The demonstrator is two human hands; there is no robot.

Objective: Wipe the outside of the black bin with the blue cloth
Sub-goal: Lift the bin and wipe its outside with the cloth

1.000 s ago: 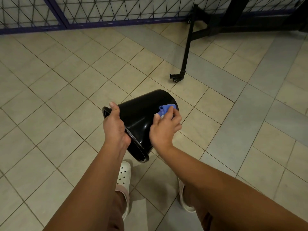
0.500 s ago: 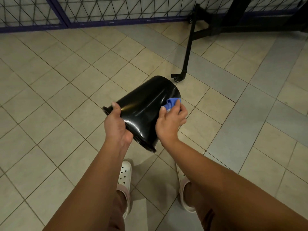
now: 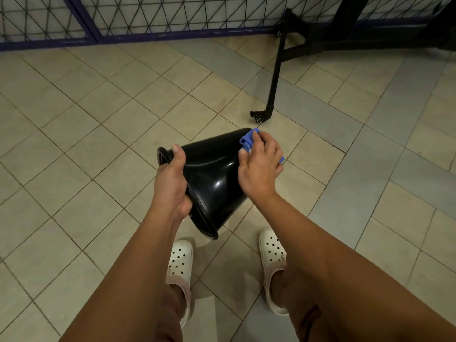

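A glossy black bin is held on its side in the air above the tiled floor, its open rim toward me and its bottom pointing away to the right. My left hand grips the rim, thumb along the outer edge. My right hand holds the blue cloth bunched under its fingers and presses it against the bin's outer wall near the bottom end. Most of the cloth is hidden under the hand.
A black metal frame leg with a caster stands on the floor just beyond the bin. A wire mesh fence with a purple base rail runs along the back. My feet in white clogs are below the bin.
The bin has tipped so its bottom points further away and right. My right hand with the cloth has slid along the outer wall toward the bottom end. The left hand kept its grip on the rim.
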